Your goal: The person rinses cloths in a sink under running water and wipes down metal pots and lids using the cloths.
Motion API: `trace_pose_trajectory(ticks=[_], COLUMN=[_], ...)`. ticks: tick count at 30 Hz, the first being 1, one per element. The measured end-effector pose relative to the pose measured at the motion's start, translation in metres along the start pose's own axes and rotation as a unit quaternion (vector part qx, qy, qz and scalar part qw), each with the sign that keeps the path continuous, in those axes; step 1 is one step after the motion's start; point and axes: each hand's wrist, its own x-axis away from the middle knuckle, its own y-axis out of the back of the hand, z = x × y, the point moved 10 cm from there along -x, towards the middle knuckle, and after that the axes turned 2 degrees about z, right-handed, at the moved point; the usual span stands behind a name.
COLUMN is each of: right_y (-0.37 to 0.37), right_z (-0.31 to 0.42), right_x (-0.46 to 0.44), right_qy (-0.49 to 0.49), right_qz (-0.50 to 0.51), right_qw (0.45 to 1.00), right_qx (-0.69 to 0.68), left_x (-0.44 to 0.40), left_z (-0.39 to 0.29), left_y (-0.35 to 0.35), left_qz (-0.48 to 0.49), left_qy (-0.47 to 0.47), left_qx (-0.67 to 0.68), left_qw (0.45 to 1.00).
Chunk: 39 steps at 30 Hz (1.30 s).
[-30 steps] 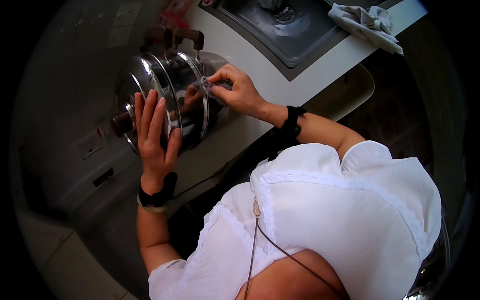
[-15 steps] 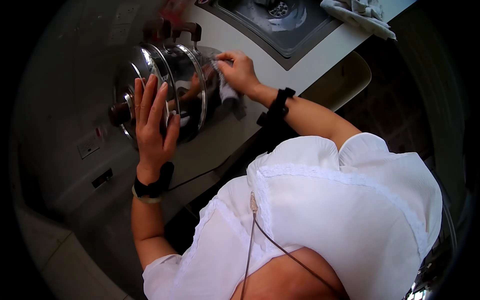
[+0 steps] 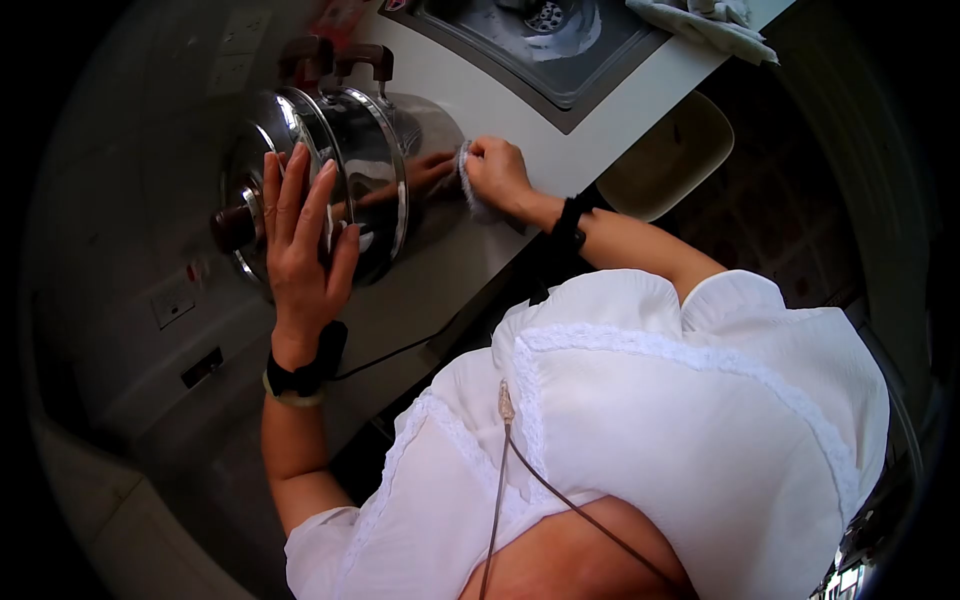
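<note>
A shiny steel steamer pot with brown side handles and a brown lid knob lies on its side on the counter. My left hand rests against its lid, fingers stretched out and nearly flat. At the pot's base end, my right hand is closed on a pale cloth. The cloth is bunched under the fingers, at the pot's lower edge; part of it is hidden by the hand. The polished wall mirrors the right hand and arm.
A sink with a drain is set into the white counter beyond the pot. A folded white towel lies at the counter edge. Below the edge stands a pale bin. Wall sockets are on the left.
My right hand has moved with the cloth from the pot's upper side down to its base edge. The left hand stays on the lid. The view has shifted slightly.
</note>
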Motion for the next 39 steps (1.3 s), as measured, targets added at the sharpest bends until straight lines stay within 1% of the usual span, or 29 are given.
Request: trace_pose_trajectory(ticks=[1, 2, 5, 6, 9, 10, 11, 13, 16, 19, 20, 23, 24, 27, 29, 30, 31, 33, 34, 37, 38, 39], right_y=[0.003, 0.008, 0.018, 0.017, 0.000, -0.001, -0.003, 0.005, 0.006, -0.007, -0.009, -0.020, -0.009, 0.009, -0.001, -0.008, -0.011, -0.003, 0.012, 0.016, 0.013, 0.008], right_z=[0.020, 0.050, 0.091, 0.073, -0.005, 0.006, 0.023, 0.097, 0.095, 0.015, 0.011, 0.045, 0.066, 0.076, 0.014, -0.011, -0.010, 0.013, 0.051, 0.083, 0.070, 0.051], right_x=[0.013, 0.024, 0.021, 0.010, -0.002, 0.010, 0.026, 0.049, 0.022, 0.005, 0.020, 0.049, 0.043, -0.011, -0.045, -0.045, -0.034, -0.010, 0.001, -0.018, -0.029, -0.036], right_qy=[0.044, 0.124, 0.161, 0.172, -0.010, 0.015, 0.058, 0.160, 0.160, 0.040, 0.042, 0.060, 0.088, 0.174, 0.075, 0.010, 0.009, 0.055, 0.165, 0.222, 0.215, 0.185], right_qz=[-0.018, -0.045, -0.052, -0.081, -0.016, -0.027, -0.045, -0.009, -0.031, -0.032, -0.049, 0.026, 0.015, -0.053, -0.027, 0.011, 0.040, 0.050, -0.023, -0.057, -0.060, -0.039], right_qw=[0.999, 0.990, 0.981, 0.979, 0.999, 1.000, 0.997, 0.982, 0.982, 0.998, 0.998, 0.996, 0.991, 0.983, 0.997, 1.000, 0.997, 0.995, 0.984, 0.973, 0.973, 0.975], right_qx=[-0.017, -0.051, -0.091, -0.072, -0.026, 0.002, -0.022, -0.098, -0.100, -0.025, -0.024, -0.064, -0.098, -0.033, 0.020, 0.022, 0.062, 0.068, 0.065, -0.004, 0.054, 0.119], left_x=[0.000, 0.002, 0.000, 0.002, 0.002, 0.002, 0.003, 0.002, 0.002, 0.003, 0.002, 0.003, 0.002, 0.003, 0.002, 0.001, 0.002, 0.003, 0.002, 0.002, 0.001, -0.001], left_z=[0.000, 0.000, -0.003, -0.002, 0.000, 0.000, 0.002, 0.000, 0.000, 0.001, 0.001, 0.001, 0.002, -0.001, -0.003, -0.001, 0.000, 0.000, -0.001, -0.003, -0.003, -0.002], left_y=[0.000, 0.000, 0.002, 0.002, 0.000, -0.001, -0.001, 0.001, 0.000, 0.001, 0.000, 0.000, 0.001, 0.000, 0.001, 0.001, 0.000, -0.002, -0.001, -0.002, 0.000, 0.000], left_qz=[-0.001, -0.001, 0.000, -0.002, -0.009, -0.008, -0.006, -0.003, -0.005, -0.010, -0.010, -0.007, -0.007, -0.002, 0.005, 0.006, 0.005, 0.008, 0.010, 0.012, 0.009, 0.008], left_qy=[0.000, 0.001, -0.006, -0.005, -0.002, -0.001, 0.002, -0.007, -0.006, -0.003, -0.004, -0.003, -0.006, -0.010, -0.014, -0.013, -0.010, -0.006, -0.006, -0.003, -0.004, -0.003], left_qx=[-0.003, -0.005, -0.007, -0.007, -0.005, -0.009, -0.011, 0.003, 0.007, 0.005, 0.005, 0.005, 0.005, 0.007, 0.001, -0.002, -0.001, -0.001, -0.004, 0.007, 0.011, 0.004], left_qw=[1.000, 1.000, 1.000, 1.000, 1.000, 1.000, 1.000, 1.000, 1.000, 1.000, 1.000, 1.000, 1.000, 1.000, 1.000, 1.000, 1.000, 1.000, 1.000, 1.000, 1.000, 1.000])
